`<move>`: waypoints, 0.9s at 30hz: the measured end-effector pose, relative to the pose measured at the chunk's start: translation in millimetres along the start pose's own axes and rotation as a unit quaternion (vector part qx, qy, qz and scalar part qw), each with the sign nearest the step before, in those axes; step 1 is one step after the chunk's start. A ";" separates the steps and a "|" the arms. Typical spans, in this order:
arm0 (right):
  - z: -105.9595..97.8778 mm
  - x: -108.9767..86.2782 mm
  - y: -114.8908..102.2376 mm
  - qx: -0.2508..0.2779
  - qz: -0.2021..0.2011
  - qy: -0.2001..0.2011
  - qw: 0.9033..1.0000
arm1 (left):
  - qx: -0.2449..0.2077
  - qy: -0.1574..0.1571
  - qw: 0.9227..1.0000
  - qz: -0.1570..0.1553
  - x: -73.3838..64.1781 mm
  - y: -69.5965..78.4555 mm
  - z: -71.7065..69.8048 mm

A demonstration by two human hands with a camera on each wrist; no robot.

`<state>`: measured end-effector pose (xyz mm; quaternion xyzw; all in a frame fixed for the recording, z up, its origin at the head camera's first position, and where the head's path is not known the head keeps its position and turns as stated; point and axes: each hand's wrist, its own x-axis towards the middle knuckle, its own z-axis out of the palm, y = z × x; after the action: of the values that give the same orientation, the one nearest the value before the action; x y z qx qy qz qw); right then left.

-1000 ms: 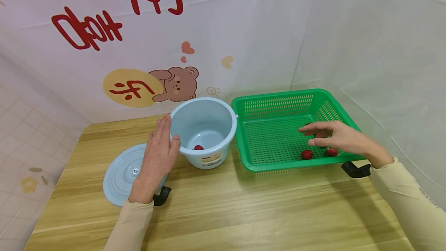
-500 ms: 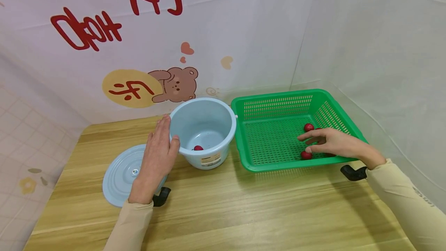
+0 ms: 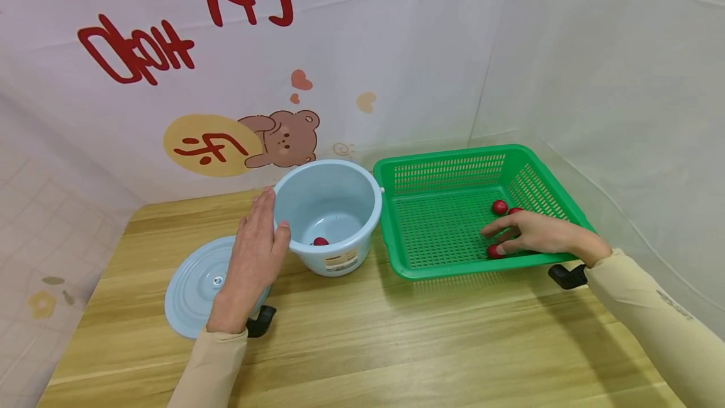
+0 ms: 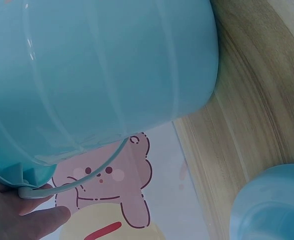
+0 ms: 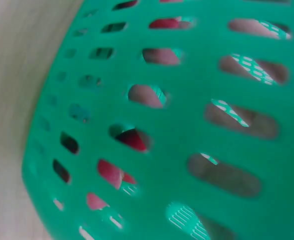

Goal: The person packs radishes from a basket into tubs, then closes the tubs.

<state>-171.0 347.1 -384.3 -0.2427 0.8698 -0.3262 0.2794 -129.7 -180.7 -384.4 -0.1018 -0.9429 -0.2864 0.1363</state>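
My left hand [image 3: 255, 260] rests at the left rim of a light blue bucket [image 3: 340, 263], fingers straight and together, thumb at the front rim. In the left wrist view its fingers lie by the white handle [image 4: 94, 175]. One small round red fruit [image 3: 321, 241] lies inside the bucket. My right hand [image 3: 535, 233] reaches down into a green basket [image 3: 447, 269], fingers spread and lightly bent, thumb at a red fruit [image 3: 494, 251] near the front wall. Behind it lie another red fruit [image 3: 500, 207] and one partly hidden by the hand.
A light blue lid [image 3: 192, 288] lies on the wooden table [image 3: 396, 345] left of the bucket, partly under my left forearm. The basket stands right beside the bucket. A printed white curtain [image 3: 419, 68] hangs close behind both.
My right hand has lowered into the basket and shifted slightly left, its thumb coming to the front fruit and uncovering the back ones. My left hand stays at the bucket rim.
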 end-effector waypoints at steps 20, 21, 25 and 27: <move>2.4 10.7 4.5 0.034 0.021 -0.044 0.998 | 0.000 0.005 1.000 0.005 -1.3 -0.4 0.3; 2.3 10.6 4.6 0.030 0.020 -0.043 0.998 | 0.000 0.005 1.000 0.005 -1.2 -0.5 0.5; 1.5 8.7 4.7 0.003 0.000 -0.026 1.000 | -0.001 0.006 1.000 0.005 -1.1 -0.3 1.3; 1.4 6.8 3.8 -0.005 -0.009 -0.012 1.000 | -0.001 0.008 1.000 0.007 -0.9 -0.3 1.7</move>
<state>-175.9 345.0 -390.1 -0.2556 0.8660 -0.3216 0.2853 -129.2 -180.1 -386.1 -0.1059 -0.9407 -0.2875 0.1460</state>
